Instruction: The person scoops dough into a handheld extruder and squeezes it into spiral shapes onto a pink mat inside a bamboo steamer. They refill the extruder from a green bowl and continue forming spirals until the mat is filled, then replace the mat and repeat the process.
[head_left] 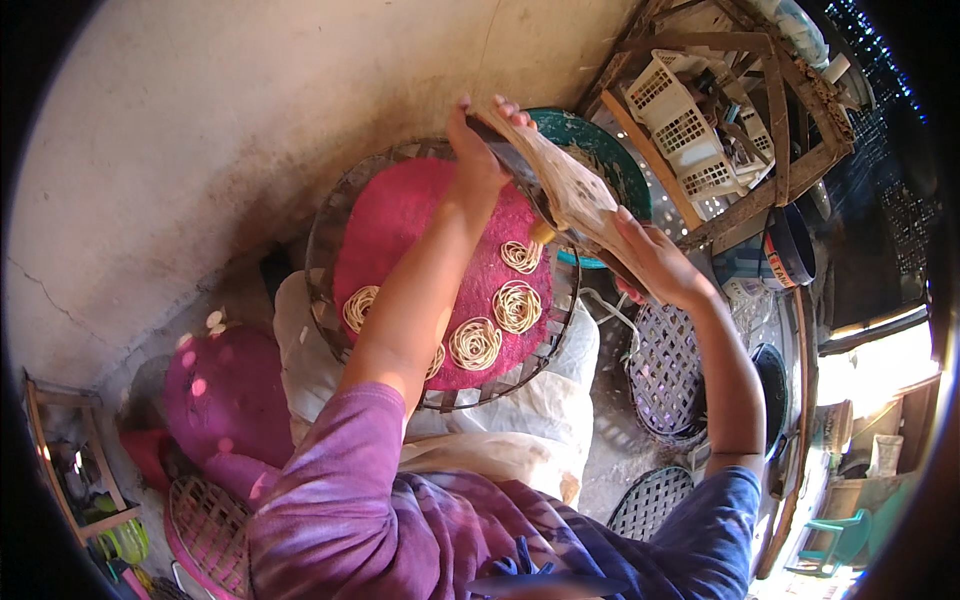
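Note:
My left hand [482, 140] grips the upper end of a long, pale, worn piece that looks like a wooden press handle [568, 185], with a dark edge underneath. On its lower right end, my right hand [660, 262] is closed, with fingertips showing below. The handle slants over the right side of a round pink mat [400, 210]. Under its middle a small yellowish knob-like part [543, 232] shows. Several coils of pale strands lie on the mat, among them a coil [475, 343] at the front and a coil [517, 306] to its right. My left forearm hides part of the mat.
Beneath the pink mat is a round slatted tray [470, 402] over white cloth [540, 420]. A green basin [625, 165] stands beyond the handle. To the right are a white crate [690, 135] in a wooden frame, a bucket [790, 248] and a woven basket [668, 365]. A wall [200, 130] bounds the left.

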